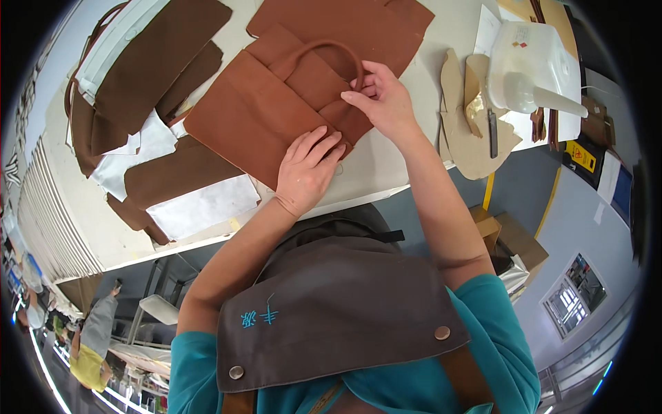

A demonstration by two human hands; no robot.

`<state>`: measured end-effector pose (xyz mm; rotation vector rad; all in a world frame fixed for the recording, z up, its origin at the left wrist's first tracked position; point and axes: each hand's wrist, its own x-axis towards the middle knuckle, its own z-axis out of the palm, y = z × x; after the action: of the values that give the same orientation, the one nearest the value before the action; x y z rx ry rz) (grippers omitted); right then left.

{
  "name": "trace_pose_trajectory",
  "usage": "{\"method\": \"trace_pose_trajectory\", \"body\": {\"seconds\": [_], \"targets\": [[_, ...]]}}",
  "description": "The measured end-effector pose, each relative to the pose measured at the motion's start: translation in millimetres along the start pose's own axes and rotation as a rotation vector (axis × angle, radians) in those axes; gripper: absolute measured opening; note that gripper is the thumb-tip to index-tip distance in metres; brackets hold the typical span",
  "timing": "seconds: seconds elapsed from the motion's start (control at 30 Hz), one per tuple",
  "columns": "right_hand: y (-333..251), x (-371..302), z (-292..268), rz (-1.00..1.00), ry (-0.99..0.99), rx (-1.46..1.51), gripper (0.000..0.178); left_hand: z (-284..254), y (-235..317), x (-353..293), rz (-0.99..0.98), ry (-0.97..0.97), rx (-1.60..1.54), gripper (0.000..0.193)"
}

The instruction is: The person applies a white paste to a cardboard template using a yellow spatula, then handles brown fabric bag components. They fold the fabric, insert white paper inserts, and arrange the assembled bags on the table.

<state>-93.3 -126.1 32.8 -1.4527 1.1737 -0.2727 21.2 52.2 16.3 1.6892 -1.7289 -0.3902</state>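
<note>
On the table lies a reddish-brown leather bag piece (pixel 245 103), flat, with a rounded leather handle (pixel 324 43) arching over its far side. My right hand (pixel 386 102) has its thumb and fingers closed around the near right end of the handle. My left hand (pixel 307 169) rests with fingers stretched out on the bag piece's near right edge. Another reddish-brown leather piece (pixel 393 34) lies beyond, partly under the first. What lies beneath my fingers is hidden.
Dark brown leather pieces (pixel 162 62) and white sheets (pixel 203 205) are piled at the left of the table (pixel 76 214). At the right are a translucent plastic container (pixel 527 58), beige pieces (pixel 458 148) and a dark-handled tool (pixel 492 134). Cardboard boxes (pixel 517 238) stand below the table edge.
</note>
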Motion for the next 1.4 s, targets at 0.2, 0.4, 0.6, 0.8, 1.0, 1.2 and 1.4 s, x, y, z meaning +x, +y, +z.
{"method": "trace_pose_trajectory", "body": {"seconds": [0.2,0.4,0.6,0.8,1.0,1.2,1.4], "targets": [[7.2,3.2,-0.2,-0.038,0.008,-0.049,0.055,4.3,2.4,-3.9,0.026,-0.183,0.198,0.039],[12.5,5.6,7.9,-0.046,0.123,-0.162,0.048,-7.0,-1.2,-0.1,0.015,-0.277,-0.041,0.036],[5.3,-34.3,-26.1,-0.059,0.013,0.166,0.038,-67.4,-35.4,26.1,-0.342,0.332,0.034,0.032],[8.6,-49.0,-39.0,-0.019,-0.03,0.334,0.038,-78.5,-66.1,48.9,-0.684,0.085,-0.222,0.032],[8.6,-44.1,-42.7,-0.005,-0.112,0.38,0.041,-95.1,-74.1,66.7,-0.985,-0.134,-1.0,0.019],[12.8,-40.8,-49.3,0.027,-0.144,0.376,0.041,-83.7,-70.4,68.1,-0.897,-0.044,-0.845,0.018],[10.6,-33.1,-57.8,0.043,-0.148,0.315,0.041,-73.2,-62.3,67.3,-0.908,0.072,-0.836,0.026]]}}
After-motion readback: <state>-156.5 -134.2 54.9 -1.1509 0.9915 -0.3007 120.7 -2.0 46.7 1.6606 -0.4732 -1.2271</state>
